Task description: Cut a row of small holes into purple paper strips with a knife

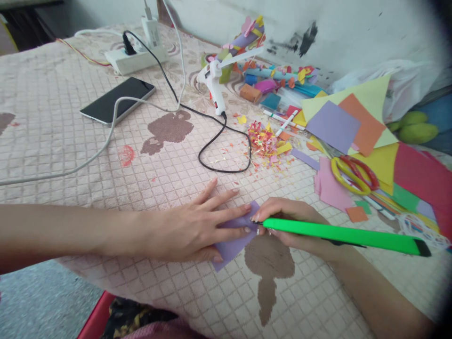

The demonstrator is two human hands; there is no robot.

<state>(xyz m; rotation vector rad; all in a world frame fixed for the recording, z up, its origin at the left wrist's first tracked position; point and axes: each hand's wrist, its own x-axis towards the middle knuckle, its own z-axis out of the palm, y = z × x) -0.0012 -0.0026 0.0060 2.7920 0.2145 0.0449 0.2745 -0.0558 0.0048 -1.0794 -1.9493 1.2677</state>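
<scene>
A small sheet of purple paper [231,251] lies on the quilted tablecloth. My left hand [187,228] rests flat across it with fingers spread, covering much of its left side. My right hand [293,221] is closed around a long bright green pen [339,234] with a black end. The pen slants low over the cloth, and its dark tip meets the right part of the purple paper close to my left fingertips. Some of my right fingers are hidden behind the pen.
Beyond my hands are a white glue gun [213,87] with a looped black cord, a phone [118,100] and a power strip [136,59]. Paper scraps [266,143], scissors [353,174] and coloured sheets [334,126] lie to the right. The table's front edge is near me.
</scene>
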